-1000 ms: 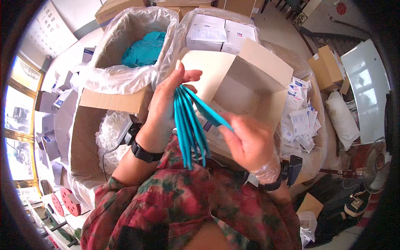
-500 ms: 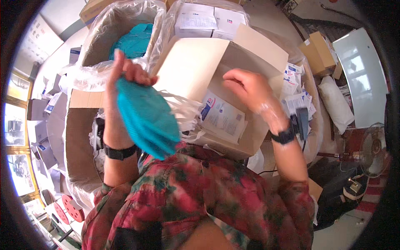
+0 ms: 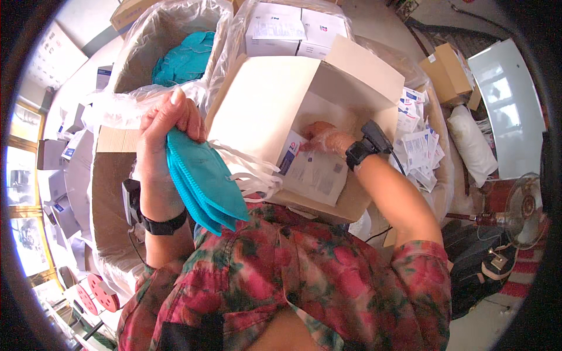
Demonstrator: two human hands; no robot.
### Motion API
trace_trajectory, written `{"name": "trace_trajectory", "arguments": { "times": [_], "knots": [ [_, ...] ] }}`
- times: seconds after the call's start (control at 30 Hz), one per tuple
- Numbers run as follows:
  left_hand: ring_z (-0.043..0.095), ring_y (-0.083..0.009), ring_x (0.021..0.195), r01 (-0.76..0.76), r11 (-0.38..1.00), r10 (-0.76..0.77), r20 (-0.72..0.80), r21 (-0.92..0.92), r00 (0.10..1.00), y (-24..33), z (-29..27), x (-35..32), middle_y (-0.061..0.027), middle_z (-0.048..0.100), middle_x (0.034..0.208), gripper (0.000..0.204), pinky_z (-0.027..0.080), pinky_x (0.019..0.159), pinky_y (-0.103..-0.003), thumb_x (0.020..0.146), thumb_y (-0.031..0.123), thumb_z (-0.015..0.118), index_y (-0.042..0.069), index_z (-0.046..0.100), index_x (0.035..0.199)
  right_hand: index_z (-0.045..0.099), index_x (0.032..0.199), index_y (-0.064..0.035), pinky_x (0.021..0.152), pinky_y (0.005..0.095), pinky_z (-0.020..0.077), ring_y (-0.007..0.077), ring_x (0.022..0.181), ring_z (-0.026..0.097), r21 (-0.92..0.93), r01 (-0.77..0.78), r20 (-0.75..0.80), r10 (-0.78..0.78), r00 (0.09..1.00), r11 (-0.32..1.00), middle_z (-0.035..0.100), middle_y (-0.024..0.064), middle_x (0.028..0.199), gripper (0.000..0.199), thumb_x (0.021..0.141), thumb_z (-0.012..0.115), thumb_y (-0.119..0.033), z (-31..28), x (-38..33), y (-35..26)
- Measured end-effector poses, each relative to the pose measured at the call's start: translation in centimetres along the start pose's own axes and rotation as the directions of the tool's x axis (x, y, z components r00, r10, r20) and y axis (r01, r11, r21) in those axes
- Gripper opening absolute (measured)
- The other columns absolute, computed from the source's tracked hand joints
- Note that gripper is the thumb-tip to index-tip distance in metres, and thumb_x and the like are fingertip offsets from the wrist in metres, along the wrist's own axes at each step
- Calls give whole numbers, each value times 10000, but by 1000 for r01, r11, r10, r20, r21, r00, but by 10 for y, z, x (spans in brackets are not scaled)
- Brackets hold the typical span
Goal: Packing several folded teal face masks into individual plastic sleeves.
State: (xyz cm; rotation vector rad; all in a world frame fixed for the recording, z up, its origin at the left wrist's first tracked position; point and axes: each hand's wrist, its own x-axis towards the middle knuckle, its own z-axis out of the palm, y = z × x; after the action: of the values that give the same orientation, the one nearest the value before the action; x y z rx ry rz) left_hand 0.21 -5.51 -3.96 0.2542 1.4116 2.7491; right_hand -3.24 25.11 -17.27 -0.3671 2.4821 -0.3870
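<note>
My left hand [image 3: 175, 120] is closed round the upper end of a small stack of teal folded face masks [image 3: 205, 181]. White straps [image 3: 252, 172] hang from the stack's right side, over the edge of an open cardboard box [image 3: 263, 99]. Inside that box, in shadow, is my right hand [image 3: 325, 137]. Its fingers are bent at the upper edge of a flat white packet [image 3: 291, 153] with a blue and red print, and appear to pinch it. More white packets [image 3: 319, 178] lie under it on the box's near side.
A lined carton [image 3: 140, 58] at the far left holds loose teal masks [image 3: 184, 58]. White boxes [image 3: 275, 29] stand behind the open box. Loose white packets [image 3: 421, 146] lie to its right. Further right are a white sack [image 3: 471, 146] and a fan [image 3: 524, 210].
My right hand has gone down and left into the box, to the packets. My left hand has dropped slightly, with the masks still in it, and its thumb has folded in.
</note>
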Motion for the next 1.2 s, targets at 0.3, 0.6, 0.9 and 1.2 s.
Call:
{"name": "trace_trajectory", "arguments": {
  "times": [0.3,0.6,0.9,1.2],
  "knots": [
    [454,-81,497,38,935,-49,22,352,999,-9,16,1,-20,518,546,300,336,485,-215,876,203,621,82,510,626,554,880,-12,708,348,456,232,732,547,347,110,-205,-39,978,932,590,116,794,211,811,689,-159,-17,-47,-22],
    [553,-89,714,-361,567,1,437,740,899,-47,58,-4,-4,607,874,233,429,607,-226,802,81,693,33,644,1025,570,941,-52,699,436,485,403,843,615,203,348,-576,-176,798,915,624,191,842,139,807,604,-41,-65,-138,-72],
    [564,-73,723,-345,465,-50,413,815,909,-47,90,5,-36,645,793,149,447,633,-233,809,138,705,10,664,874,559,923,-63,701,476,475,411,841,601,27,458,-707,-307,637,889,608,196,832,126,804,573,-104,-79,-141,-73],
    [548,-54,640,-46,793,-8,87,607,996,-42,80,18,-56,656,788,183,435,563,-204,858,150,668,-13,664,942,570,956,-23,703,346,485,282,807,636,155,325,-655,-149,740,933,640,150,856,149,827,623,-74,-69,-115,-43]
  ]
}}
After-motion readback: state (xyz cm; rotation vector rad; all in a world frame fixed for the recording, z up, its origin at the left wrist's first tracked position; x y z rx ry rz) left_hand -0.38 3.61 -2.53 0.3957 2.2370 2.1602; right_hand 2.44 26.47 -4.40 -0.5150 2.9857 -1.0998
